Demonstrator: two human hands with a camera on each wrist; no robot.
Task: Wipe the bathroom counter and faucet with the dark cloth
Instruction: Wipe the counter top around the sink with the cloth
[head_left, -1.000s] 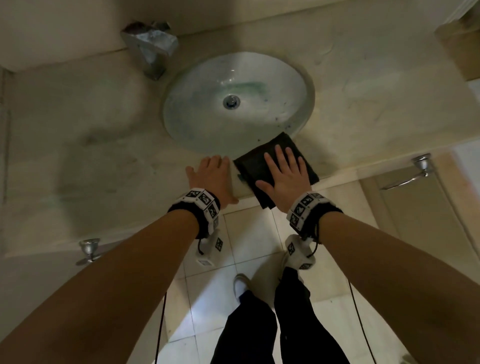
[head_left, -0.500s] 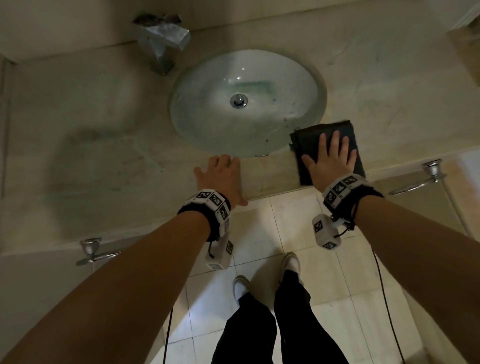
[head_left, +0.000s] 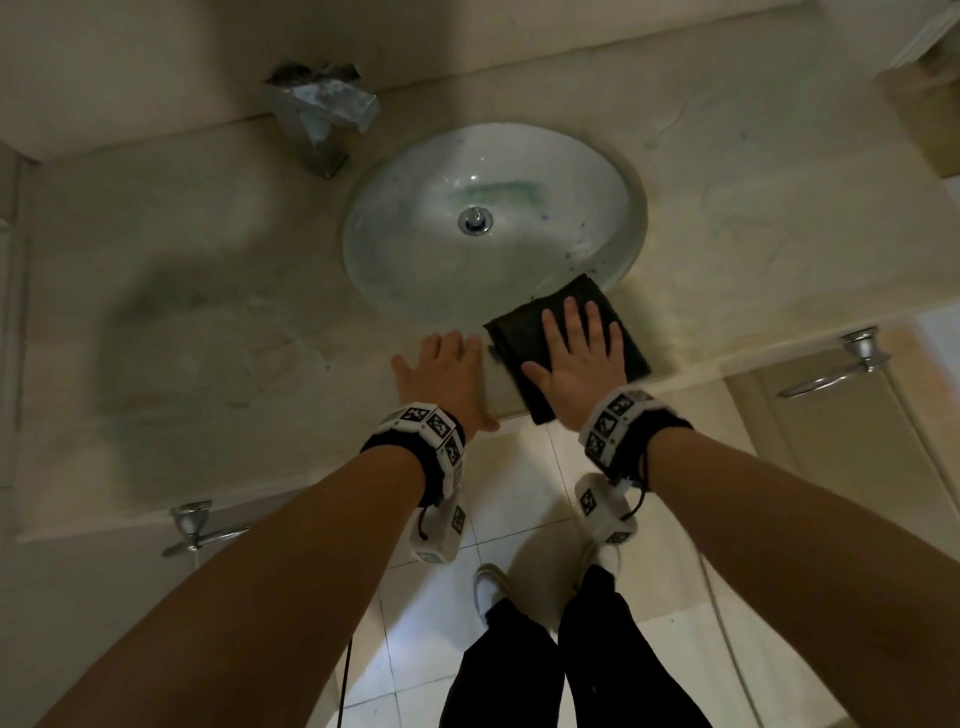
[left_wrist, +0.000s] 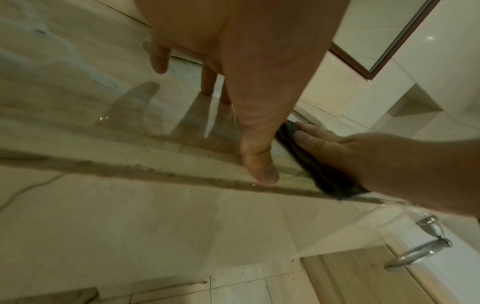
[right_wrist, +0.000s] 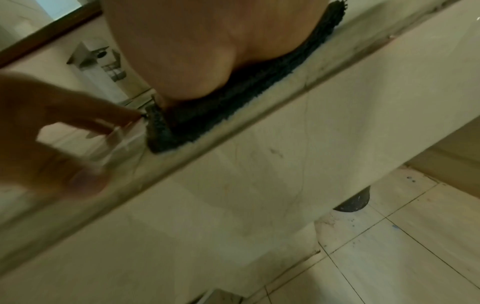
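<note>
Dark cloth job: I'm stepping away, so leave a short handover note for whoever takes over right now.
Right hand: flat, fingers straight, pressing the dark cloth on the counter front edge, just below the sink rim.
Left hand: flat on the counter beside the cloth, holding nothing.
Done: cannot tell how much is wiped; the counter looks streaky.
Left: the counter to either side and the faucet, untouched at back left.

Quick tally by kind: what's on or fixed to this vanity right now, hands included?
Hands: 2, left hand and right hand
Dark cloth: 1
Faucet: 1
Sink basin: 1
Cabinet handles: 2, and
Total: 7
</note>
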